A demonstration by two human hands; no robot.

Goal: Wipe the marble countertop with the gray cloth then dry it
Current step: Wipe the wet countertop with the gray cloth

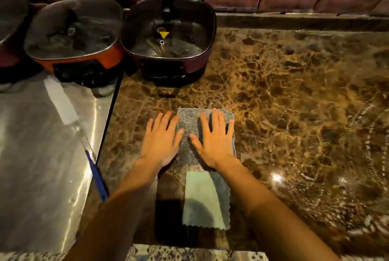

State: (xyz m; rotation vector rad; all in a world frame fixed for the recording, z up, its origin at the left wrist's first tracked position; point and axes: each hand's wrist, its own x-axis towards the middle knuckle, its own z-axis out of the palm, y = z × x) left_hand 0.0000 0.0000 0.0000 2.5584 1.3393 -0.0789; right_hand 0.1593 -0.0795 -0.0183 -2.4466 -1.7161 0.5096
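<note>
Left hand: palm down, fingers straight and spread, gripping nothing; thumb and forefinger lie on the cloth's 9 o'clock edge, the rest on bare stone.
Right hand: flat too, fingers fanned toward 12 o'clock, pressing the cloth's right half, nothing held.
Forearms: both reach in from 6 o'clock.
Gray cloth: spread under both hands, mid-counter (a textured, glinting weave).
Marble countertop: brown, veined, pale swirled streaks toward 3 o'clock.
Pale green cloth: flat at 6 o'clock of the gray one, between the forearms.
Maroon pan: 12 o'clock, glass-lidded.
Orange pan: 11 o'clock, glass-lidded.
Steel surface: 9 o'clock.
</note>
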